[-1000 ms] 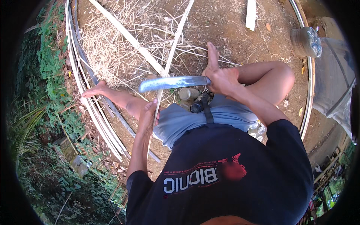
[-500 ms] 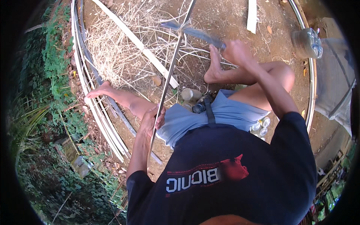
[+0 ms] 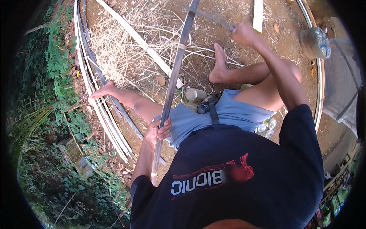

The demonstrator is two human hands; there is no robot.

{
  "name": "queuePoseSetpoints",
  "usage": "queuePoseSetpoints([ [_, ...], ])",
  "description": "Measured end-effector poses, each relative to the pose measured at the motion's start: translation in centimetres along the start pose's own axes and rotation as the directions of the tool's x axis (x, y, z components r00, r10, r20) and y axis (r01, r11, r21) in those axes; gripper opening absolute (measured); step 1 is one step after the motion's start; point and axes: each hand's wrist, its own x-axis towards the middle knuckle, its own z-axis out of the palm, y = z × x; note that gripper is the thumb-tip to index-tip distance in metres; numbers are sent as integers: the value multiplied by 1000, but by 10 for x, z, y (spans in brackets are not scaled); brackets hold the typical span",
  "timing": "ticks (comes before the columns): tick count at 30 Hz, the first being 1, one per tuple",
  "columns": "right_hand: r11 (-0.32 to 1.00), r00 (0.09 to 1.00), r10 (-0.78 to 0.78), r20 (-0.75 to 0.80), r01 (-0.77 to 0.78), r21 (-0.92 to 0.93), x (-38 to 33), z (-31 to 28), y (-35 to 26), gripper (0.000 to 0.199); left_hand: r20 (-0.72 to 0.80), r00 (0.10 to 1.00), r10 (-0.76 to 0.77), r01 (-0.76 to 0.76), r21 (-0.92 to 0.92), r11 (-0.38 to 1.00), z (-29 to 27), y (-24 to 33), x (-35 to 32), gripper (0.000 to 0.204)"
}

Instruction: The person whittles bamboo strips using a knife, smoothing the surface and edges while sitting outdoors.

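My left hand [image 3: 159,129] is closed around a long bamboo strip [image 3: 175,72] beside my left thigh. The strip slants up and away from me, its broad dark grey face and a paler node ring showing. In my right hand [image 3: 244,34], a long-bladed knife [image 3: 209,16] is gripped by its handle, out beyond my right foot. Its blade, smeared by motion, reaches left toward the far part of the strip; whether the two touch I cannot tell.
Curly pale shavings [image 3: 114,57] lie heaped ahead, with a pale strip [image 3: 141,42] across them. More long strips [image 3: 91,86] curve along the left, beside green plants. Jars [image 3: 194,94] stand between my legs. A large plastic bottle [image 3: 312,42] lies at the far right near plastic sheeting [image 3: 341,84].
The bamboo strip has rolled from its narrow edge to its broad dark face. My right hand and the knife have moved farther away and slightly right, off the node.
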Motion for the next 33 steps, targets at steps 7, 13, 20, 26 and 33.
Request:
queuePoseSetpoints([
  [7, 841, 871, -475, 123, 490, -229, -132, 33, -66, 37, -108, 991, 78, -59, 168, 984, 1, 5, -4, 26],
  [13, 957, 974, -216, 72, 226, -180, -78, 0, -38, 28, -441, 745, 501, 15, 762, 648, 34, 6, 6, 41],
  [20, 876, 947, -298, 122, 321, -359, -110, 18, -47, 77, -441, 694, 570, 58, 822, 566, 39, -9, 5, 40],
  [26, 881, 911, -397, 116, 413, -229, -110, 19, -43, 70, -445, 679, 583, 59, 825, 562, 46, -3, 1, 40],
  [33, 981, 993, -102, -60, 91, -172, -37, 31, 12, 25, -435, 667, 605, 108, 860, 499, 40, 6, -9, 38],
])
